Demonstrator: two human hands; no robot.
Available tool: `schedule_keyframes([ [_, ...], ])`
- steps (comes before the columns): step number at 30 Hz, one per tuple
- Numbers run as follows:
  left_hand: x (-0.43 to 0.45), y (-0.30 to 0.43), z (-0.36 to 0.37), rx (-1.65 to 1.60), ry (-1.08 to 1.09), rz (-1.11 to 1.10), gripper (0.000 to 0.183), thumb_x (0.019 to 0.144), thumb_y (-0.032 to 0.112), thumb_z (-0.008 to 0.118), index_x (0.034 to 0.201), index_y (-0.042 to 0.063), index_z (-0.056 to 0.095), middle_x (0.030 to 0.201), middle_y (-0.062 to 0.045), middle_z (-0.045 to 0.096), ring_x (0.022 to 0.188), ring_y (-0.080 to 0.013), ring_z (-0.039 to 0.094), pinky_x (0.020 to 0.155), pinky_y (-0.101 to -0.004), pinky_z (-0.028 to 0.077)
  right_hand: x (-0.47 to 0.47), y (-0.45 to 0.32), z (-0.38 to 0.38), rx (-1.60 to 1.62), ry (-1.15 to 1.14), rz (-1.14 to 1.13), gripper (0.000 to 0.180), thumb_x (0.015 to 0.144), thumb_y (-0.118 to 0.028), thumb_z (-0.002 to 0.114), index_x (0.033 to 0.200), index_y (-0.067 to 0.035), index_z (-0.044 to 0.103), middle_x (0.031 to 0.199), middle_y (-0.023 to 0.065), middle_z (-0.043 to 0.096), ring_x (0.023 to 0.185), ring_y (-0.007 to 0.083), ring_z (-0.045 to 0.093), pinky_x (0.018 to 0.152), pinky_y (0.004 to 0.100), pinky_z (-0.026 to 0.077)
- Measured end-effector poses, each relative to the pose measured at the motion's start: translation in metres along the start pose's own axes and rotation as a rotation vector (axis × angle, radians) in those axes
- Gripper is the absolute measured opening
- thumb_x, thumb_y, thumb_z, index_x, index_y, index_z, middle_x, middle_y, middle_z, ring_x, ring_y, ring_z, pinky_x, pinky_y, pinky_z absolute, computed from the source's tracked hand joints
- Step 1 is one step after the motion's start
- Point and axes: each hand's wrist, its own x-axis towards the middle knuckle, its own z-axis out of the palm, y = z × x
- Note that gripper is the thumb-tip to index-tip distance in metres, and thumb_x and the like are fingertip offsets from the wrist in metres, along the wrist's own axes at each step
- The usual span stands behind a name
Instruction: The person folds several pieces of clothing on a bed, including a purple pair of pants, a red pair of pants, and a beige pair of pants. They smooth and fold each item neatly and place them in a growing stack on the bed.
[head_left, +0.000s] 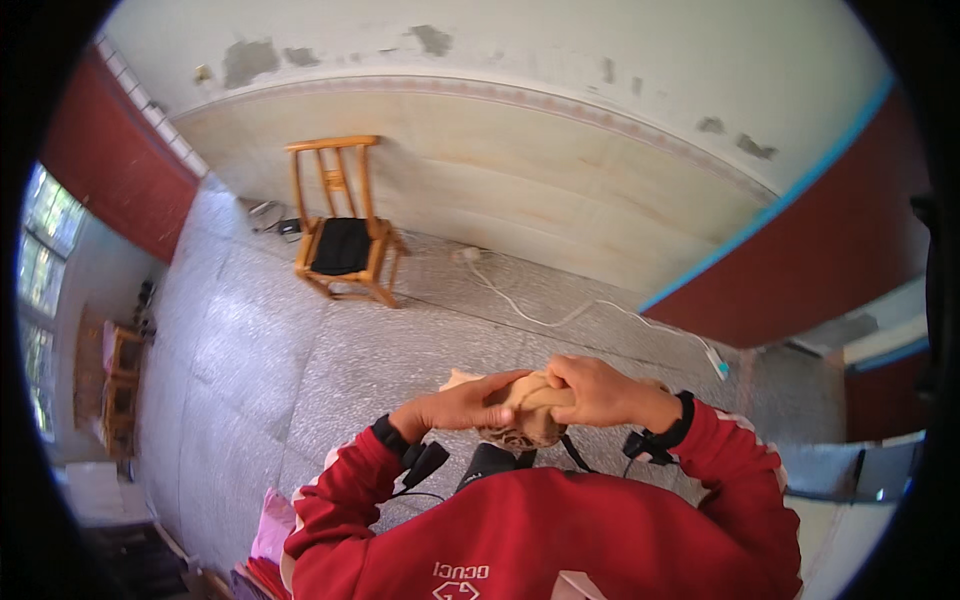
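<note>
Both hands hold a bunched tan cloth item in front of my body; its lower part has a dark pattern. My left hand grips its left side, thumb pointing inward across the cloth. On the right, my right hand pinches a fold near the top with bent fingers. The two hands are close together. A pale end of the cloth shows beyond my left hand. Black bands with dark devices sit at both wrists, below the red sleeves.
A wooden chair with a black cloth on its seat stands by the wall. A white cable runs over the floor to a power strip. Pink fabric lies at the lower left.
</note>
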Motion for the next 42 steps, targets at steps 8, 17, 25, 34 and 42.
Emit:
schedule_keyframes([
  [8, 0.059, 0.013, 0.114, 0.053, 0.211, -0.071, 0.043, 0.078, 0.012, 0.075, 0.114, 0.002, 0.055, 0.099, -0.003, 0.061, 0.092, -0.0102, 0.057, 0.081, -0.0264, 0.049, -0.131, 0.032, -0.011, 0.024, 0.033, 0.193, 0.042, 0.073, -0.022, 0.075, 0.101, -0.004, 0.049, 0.088, 0.0168, 0.062, 0.083, 0.037, 0.062, 0.072, 0.0436, 0.049],
  [17, 0.069, 0.043, 0.234, -0.022, 0.088, 0.289, 0.042, 0.074, -0.001, 0.075, 0.11, 0.005, 0.053, 0.102, 0.0, 0.056, 0.096, -0.009, 0.052, 0.084, -0.0251, 0.045, -0.272, 0.102, 0.043, 0.099, 0.225, 0.287, 0.025, 0.074, -0.012, 0.076, 0.092, -0.007, 0.059, 0.092, 0.0073, 0.063, 0.085, 0.0281, 0.058, 0.073, 0.0382, 0.046],
  [25, 0.026, 0.011, 0.264, 0.442, 0.247, -0.335, 0.047, 0.081, 0.016, 0.073, 0.12, -0.001, 0.053, 0.097, -0.011, 0.063, 0.096, -0.0139, 0.059, 0.082, -0.032, 0.05, -0.327, 0.058, 0.002, -0.015, 0.433, 0.013, 0.029, 0.067, -0.008, 0.076, 0.09, -0.006, 0.058, 0.089, 0.009, 0.063, 0.09, 0.0293, 0.061, 0.083, 0.0406, 0.045],
  [34, 0.039, -0.092, 0.295, 0.351, 0.127, 0.098, 0.051, 0.099, 0.037, 0.055, 0.136, 0.002, 0.048, 0.128, -0.009, 0.058, 0.112, -0.0207, 0.057, 0.099, -0.0356, 0.045, -0.304, -0.032, 0.035, -0.119, 0.451, -0.695, 0.026, 0.076, -0.01, 0.07, 0.1, -0.006, 0.06, 0.106, 0.0101, 0.061, 0.103, 0.0288, 0.059, 0.091, 0.0425, 0.044],
  [42, -0.029, -0.07, 0.284, -0.731, 0.316, 0.102, 0.035, 0.1, 0.019, 0.05, 0.13, 0.003, 0.053, 0.124, -0.009, 0.061, 0.111, -0.0195, 0.06, 0.096, -0.0332, 0.048, -0.293, -0.014, 0.096, -0.137, 0.238, -0.293, 0.025, 0.079, -0.013, 0.066, 0.102, -0.006, 0.059, 0.106, 0.0111, 0.063, 0.1, 0.0332, 0.06, 0.086, 0.0426, 0.047],
])
